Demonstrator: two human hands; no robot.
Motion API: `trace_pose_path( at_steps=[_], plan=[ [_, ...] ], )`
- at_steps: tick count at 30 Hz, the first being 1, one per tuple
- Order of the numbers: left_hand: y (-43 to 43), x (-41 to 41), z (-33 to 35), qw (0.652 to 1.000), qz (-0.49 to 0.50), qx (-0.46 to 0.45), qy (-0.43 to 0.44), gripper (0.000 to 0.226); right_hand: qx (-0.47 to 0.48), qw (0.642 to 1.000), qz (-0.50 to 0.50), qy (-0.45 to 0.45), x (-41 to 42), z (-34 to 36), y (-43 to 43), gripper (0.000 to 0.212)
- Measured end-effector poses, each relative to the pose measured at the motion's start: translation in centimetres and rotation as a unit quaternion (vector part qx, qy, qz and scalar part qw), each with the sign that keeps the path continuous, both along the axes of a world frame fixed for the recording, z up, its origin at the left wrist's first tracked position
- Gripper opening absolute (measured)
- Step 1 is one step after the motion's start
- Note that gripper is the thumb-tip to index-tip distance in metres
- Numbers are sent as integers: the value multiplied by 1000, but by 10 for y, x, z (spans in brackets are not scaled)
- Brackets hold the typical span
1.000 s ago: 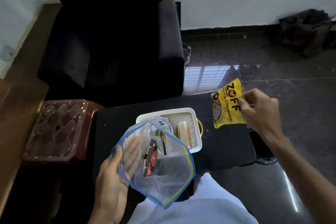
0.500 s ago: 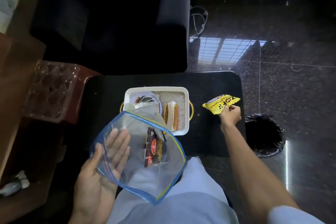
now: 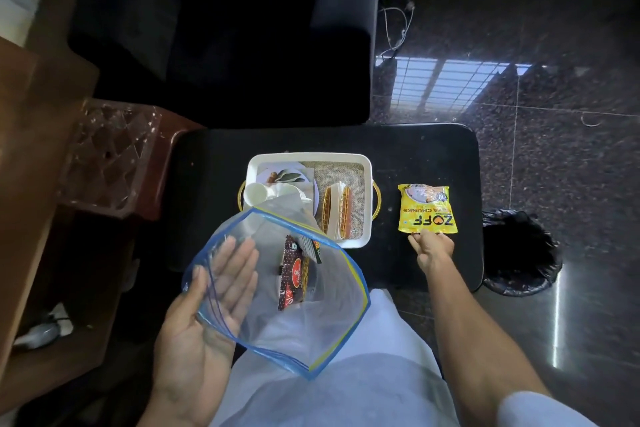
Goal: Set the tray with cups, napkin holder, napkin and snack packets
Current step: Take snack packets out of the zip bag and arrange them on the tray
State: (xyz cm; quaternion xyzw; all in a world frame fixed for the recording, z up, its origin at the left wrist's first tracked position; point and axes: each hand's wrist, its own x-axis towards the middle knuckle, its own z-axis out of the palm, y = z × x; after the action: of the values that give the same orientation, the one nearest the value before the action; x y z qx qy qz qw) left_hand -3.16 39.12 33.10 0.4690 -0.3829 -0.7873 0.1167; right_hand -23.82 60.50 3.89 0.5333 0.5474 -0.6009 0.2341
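At centre of the head view, a white tray [image 3: 367, 163] sits on a black table [image 3: 415, 149]. It holds a white cup [image 3: 255, 193] lying on its side at its left, over a leaf-patterned plate [image 3: 280, 175]. A wicker napkin holder [image 3: 337, 211] with a napkin [image 3: 335, 191] upright between its two sides stands at its right.

Right of the tray, just beside its handle and outside it, a yellow snack packet [image 3: 426, 210] lies flat on the table. The right hand [image 3: 433, 248] is at the packet's near edge, fingertips on it; whether they pinch the edge or only touch it cannot be told.

Lower centre of the frame, the left hand [image 3: 207, 305] is flat, palm up, fingers straight, supporting a clear zip bag [image 3: 294, 305]. The bag's mouth gapes toward the tray. A dark red packet [image 3: 291, 277] lies inside the bag, with another behind it, not clearly legible.

Judgement: the packets are light, crinkly and probably slippery, with contents that may crush. They are best pinched at a sealed end seam rather than squeezed across the middle. The bag is limp and needs support from beneath
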Motion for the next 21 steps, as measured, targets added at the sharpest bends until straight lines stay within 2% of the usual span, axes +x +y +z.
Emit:
trace_pose_path(
  at_steps=[4, 9, 11, 14, 16, 17, 20, 21],
  plan=[
    [-13, 5, 2, 1000, -10, 7, 6, 51, -50, 999, -12, -7, 15, 14, 3, 59],
    [-36, 11, 5, 999, -32, 7, 18, 53, -82, 996, -24, 22, 34, 62, -1, 50],
    [-45, 12, 6, 999, -49, 3, 21, 53, -111, 991, -16, 67, 45, 102, -12, 44],
    [-59, 14, 6, 997, -74, -6, 16, 42, -147, 970, 41, 191, 71, 181, -36, 22],
    [-68, 14, 6, 995, -99, -16, 10, 36, -150, 927, 158, 304, 93, 237, -55, 13],
    [-72, 15, 7, 994, -110, -19, 6, 35, -142, 890, 239, 362, 105, 265, -67, 10],
    [-84, 16, 11, 992, -126, -18, 1, 37, -122, 751, 452, 466, 133, 319, -107, 14],
    [-87, 16, 13, 991, -130, -18, 2, 38, -80, 694, 528, 482, 138, 325, -121, 16]
  ],
)
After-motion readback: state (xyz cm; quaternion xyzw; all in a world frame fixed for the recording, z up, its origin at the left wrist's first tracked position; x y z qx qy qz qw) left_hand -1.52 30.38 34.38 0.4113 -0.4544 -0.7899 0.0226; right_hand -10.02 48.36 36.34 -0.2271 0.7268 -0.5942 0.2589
